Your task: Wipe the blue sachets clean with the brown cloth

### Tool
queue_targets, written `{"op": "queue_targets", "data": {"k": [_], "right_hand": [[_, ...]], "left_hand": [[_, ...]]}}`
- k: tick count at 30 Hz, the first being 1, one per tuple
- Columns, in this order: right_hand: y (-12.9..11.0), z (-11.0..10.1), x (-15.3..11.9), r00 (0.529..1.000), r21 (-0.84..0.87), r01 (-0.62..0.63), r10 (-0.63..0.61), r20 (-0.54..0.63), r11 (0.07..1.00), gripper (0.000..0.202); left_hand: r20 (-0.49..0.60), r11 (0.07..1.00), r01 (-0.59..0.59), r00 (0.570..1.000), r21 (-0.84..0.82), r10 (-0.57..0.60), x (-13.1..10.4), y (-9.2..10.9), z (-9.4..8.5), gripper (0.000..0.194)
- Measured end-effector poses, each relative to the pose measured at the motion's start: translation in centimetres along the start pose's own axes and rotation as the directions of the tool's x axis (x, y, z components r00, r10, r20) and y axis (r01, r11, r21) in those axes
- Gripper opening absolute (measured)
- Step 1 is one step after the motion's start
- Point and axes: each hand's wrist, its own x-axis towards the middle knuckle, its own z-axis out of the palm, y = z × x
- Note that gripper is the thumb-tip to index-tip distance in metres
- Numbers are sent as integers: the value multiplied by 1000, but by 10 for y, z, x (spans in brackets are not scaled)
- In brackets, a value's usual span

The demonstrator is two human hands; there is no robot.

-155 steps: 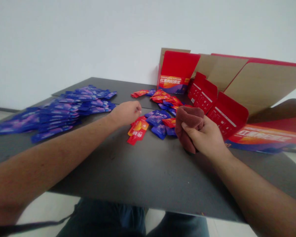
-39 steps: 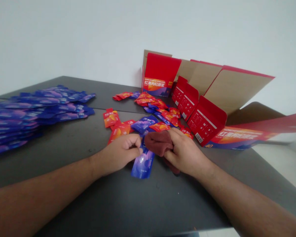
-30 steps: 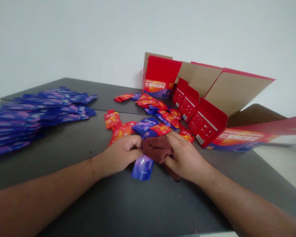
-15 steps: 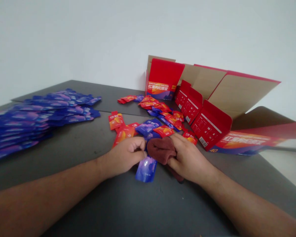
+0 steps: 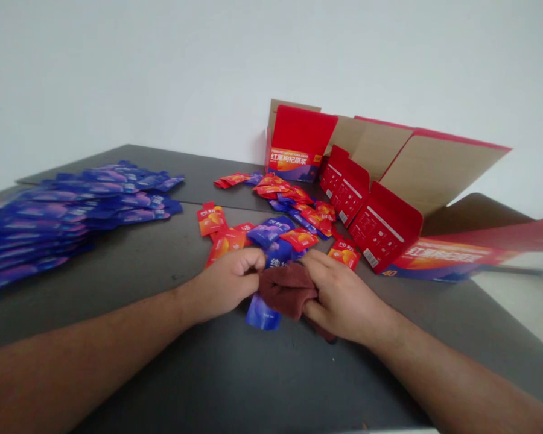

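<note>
My left hand is closed in a pinch on a blue pouch, whose lower part hangs out below the fingers. My right hand grips a folded brown cloth. The cloth lies against the pouch and covers part of it, right beside the left fingertips. Just beyond the hands lie red pouches and blue pouches, some of them overlapping.
A large heap of blue pouches spreads over the left of the dark table. Open red boxes with raised cardboard flaps stand at the right and back. Mixed pouches lie before them.
My right hand has moved the cloth slightly left and down, over more of the blue pouch. My left hand keeps its pinch, shifted slightly left.
</note>
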Motion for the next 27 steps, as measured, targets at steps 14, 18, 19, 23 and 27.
{"op": "queue_targets", "data": {"k": [14, 18, 19, 23, 27], "right_hand": [[2, 0, 1, 995, -10, -76, 75, -67, 997, 18], [3, 0, 0, 999, 2, -35, 35, -33, 999, 20], [2, 1, 0, 1000, 10, -1, 1, -5, 1000, 21], [2, 1, 0, 999, -1, -29, 29, -22, 1000, 20], [4, 0, 1, 994, -6, -98, 98, -57, 995, 19]], "left_hand": [[19, 998, -5, 1000, -60, 6, 2, -4, 1, 20], [3, 999, -10, 1000, -34, 10, 2, -5, 1, 22], [1, 1000, -8, 1000, -23, 8, 2, -5, 0, 23], [7, 1000, 5, 1000, -30, -4, 1, -5, 0, 20], [13, 999, -7, 1000, -48, 8, 2, -6, 0, 20]]}}
